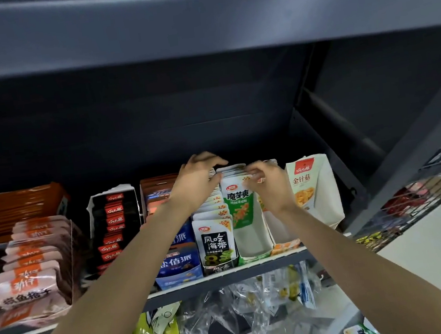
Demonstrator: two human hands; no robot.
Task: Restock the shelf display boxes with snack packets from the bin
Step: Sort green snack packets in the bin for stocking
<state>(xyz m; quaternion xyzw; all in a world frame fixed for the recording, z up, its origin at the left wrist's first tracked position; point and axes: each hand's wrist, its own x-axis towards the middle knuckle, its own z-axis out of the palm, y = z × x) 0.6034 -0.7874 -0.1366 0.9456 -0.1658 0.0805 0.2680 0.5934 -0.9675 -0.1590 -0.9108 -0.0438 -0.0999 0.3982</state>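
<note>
Forearms reach to green box (252,235) | left hand (197,179) grip curled over packets (232,172) behind | right hand (267,181) pinching same stack | advice: square edges, seat upright.

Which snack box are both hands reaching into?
The green-and-white box, fourth display box from the right wall's side: left hand and right hand meet at its packets. The black-packet box and pink one sit untouched further left.

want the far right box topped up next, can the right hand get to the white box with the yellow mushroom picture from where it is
Probably yes. The right hand is at the green-and-white packets, and the white mushroom box stands just to its right on the same shelf, its front unblocked. The hand is pinching packets now, so it would need to let go first.
</note>
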